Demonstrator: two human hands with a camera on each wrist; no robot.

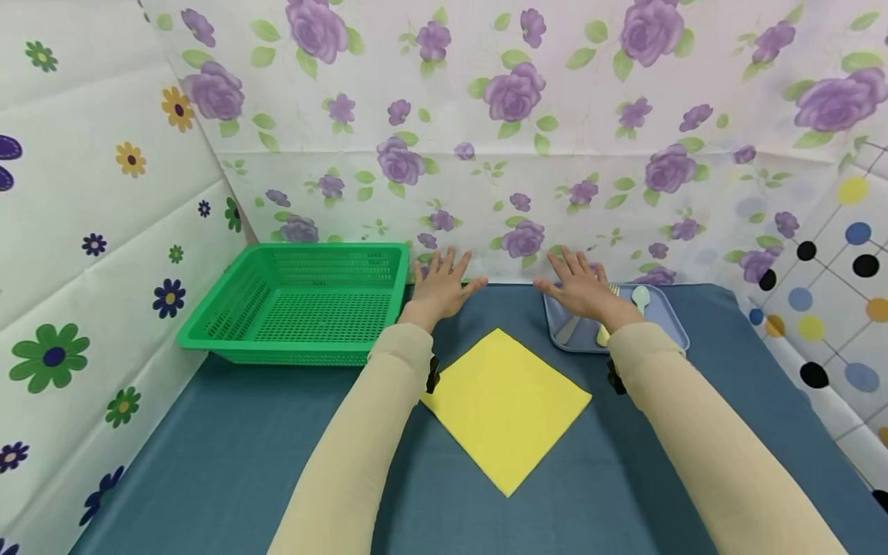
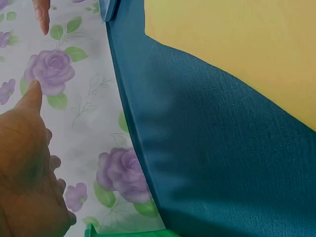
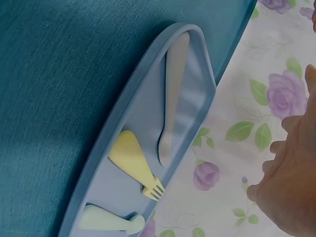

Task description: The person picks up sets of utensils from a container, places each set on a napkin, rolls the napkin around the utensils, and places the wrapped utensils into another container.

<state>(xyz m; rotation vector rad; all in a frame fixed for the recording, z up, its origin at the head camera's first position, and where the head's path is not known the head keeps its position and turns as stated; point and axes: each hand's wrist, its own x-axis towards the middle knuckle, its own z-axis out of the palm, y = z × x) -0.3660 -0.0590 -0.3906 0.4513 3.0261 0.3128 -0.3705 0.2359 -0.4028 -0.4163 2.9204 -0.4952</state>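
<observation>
Left hand (image 1: 442, 291) and right hand (image 1: 581, 293) are spread with fingers fanned, holding nothing, toward the far side of the worktop (image 1: 277, 462). Seen from the head, the right hand lies across the left part of the blue tray (image 3: 143, 111), which carries a knife (image 3: 174, 98), fork (image 3: 133, 159) and spoon (image 3: 107, 219); the left is just beside the green basket (image 1: 298, 357). Between the forearms, nearer, a yellow cloth (image 1: 506, 412) lies diamond-wise. For good handling, the person should probably approach the fork by its broad near end, pinch lightly, lift clear of the rim, and keep the left cuff off the cloth's left corner.
</observation>
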